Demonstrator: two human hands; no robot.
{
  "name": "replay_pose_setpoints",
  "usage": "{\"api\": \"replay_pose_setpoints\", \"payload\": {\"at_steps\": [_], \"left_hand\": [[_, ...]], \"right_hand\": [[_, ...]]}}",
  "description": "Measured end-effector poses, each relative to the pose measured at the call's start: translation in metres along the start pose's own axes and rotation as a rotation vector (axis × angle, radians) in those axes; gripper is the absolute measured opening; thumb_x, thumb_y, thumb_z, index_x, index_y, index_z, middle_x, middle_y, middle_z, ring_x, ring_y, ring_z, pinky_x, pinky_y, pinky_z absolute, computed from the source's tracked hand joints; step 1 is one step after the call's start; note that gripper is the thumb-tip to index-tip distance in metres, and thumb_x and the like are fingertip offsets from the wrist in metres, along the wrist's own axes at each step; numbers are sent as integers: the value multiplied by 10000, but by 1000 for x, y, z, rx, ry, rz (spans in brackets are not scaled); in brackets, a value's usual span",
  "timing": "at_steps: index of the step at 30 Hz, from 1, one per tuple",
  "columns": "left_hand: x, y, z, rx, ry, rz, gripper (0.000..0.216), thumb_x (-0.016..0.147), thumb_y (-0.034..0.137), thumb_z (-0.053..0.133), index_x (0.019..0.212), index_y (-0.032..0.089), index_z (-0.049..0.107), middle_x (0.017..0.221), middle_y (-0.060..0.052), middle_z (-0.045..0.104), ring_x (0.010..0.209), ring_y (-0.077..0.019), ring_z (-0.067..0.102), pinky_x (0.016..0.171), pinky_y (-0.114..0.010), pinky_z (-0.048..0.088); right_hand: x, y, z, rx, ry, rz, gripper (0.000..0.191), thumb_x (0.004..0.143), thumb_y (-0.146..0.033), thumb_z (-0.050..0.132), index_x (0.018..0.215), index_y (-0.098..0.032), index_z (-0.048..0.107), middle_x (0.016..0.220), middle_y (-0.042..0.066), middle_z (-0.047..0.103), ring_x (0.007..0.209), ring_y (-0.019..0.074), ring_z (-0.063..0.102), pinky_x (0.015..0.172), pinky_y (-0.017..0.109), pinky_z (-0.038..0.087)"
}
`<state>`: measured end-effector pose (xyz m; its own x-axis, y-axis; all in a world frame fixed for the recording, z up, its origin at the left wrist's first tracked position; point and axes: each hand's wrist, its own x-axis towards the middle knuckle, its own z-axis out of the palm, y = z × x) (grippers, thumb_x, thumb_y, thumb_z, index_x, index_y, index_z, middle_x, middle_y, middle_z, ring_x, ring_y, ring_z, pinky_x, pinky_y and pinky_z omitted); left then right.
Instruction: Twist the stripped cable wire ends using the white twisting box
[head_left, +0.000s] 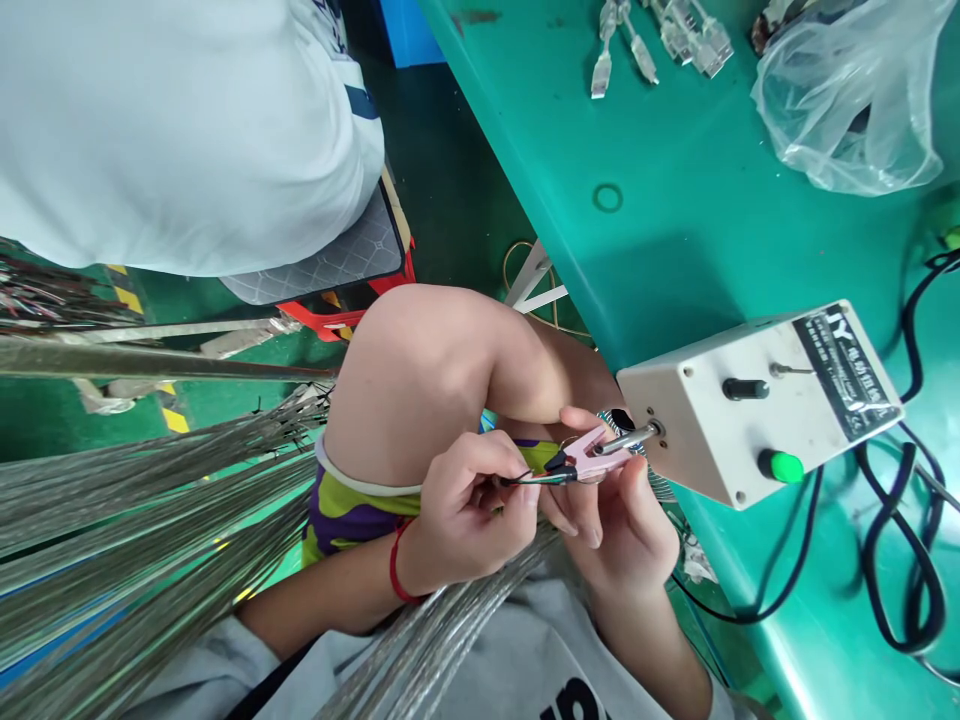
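My left hand (480, 505), with a red string at its wrist, is closed in a pinch on thin coloured wires (534, 479). The wires run into the black jaws of a pink spring clip (592, 458). My right hand (626, 515) has its thumb and a finger on the handles of that clip, one on either side. The clip sits at the end of a metal shaft (634, 437) that sticks out of a beige box (742, 400). On the box are a green knob (786, 467), a black knob and a small toggle switch.
A green table (660, 280) bears USB plugs (694, 40), a clear plastic bag (855, 110), a green ring (607, 197) and black cords (911, 550). Bundles of grey cable (187, 530) stretch at left and across my lap. A person in a white shirt (187, 130) sits close by.
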<state>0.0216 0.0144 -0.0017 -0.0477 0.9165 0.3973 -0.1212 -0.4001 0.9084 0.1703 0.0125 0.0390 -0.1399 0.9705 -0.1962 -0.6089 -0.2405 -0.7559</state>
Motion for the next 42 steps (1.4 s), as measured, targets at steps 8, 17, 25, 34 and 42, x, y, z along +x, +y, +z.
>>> {"api": "replay_pose_setpoints", "payload": {"at_steps": [8, 17, 25, 34, 42], "left_hand": [[-5, -4, -1, -45, 6, -10, 132, 1133, 181, 798, 1171, 244, 687, 827, 48, 658, 582, -89, 534, 531, -204, 398], [-2, -3, 3, -120, 103, -47, 115, 1150, 223, 805, 1080, 240, 715, 870, 19, 708, 631, -108, 556, 612, -243, 471], [-17, -7, -1, -157, 177, -96, 107, 1133, 232, 828, 1099, 251, 728, 898, 9, 700, 725, -135, 611, 638, -230, 499], [-15, 15, 8, -154, 149, 168, 65, 1158, 232, 752, 1161, 241, 688, 751, 67, 538, 565, -103, 505, 550, -226, 447], [-22, 21, 11, -146, -78, 217, 190, 1141, 174, 739, 1304, 264, 701, 736, 46, 736, 498, -120, 606, 552, -239, 542]], "right_hand": [[-55, -22, -17, -791, 115, -363, 490, 1203, -629, 690, 1149, -227, 965, 883, 101, 865, 736, 280, 798, 601, 385, 585], [-26, -43, -8, -1005, 889, -927, 262, 1073, -243, 728, 1090, -223, 989, 1145, 145, 944, 574, 185, 579, 500, 342, 266], [-22, -60, -20, -817, 760, -893, 311, 908, -114, 606, 871, -205, 901, 953, 99, 908, 446, 123, 389, 436, 317, 211], [-69, -22, 3, -803, 230, -388, 118, 1112, -287, 853, 1122, -267, 969, 740, 13, 835, 574, 200, 754, 555, 315, 629], [-59, -3, 12, -241, 164, 3, 89, 1032, -376, 1019, 1019, -300, 975, 686, -9, 820, 461, 107, 626, 480, 191, 524]]}}
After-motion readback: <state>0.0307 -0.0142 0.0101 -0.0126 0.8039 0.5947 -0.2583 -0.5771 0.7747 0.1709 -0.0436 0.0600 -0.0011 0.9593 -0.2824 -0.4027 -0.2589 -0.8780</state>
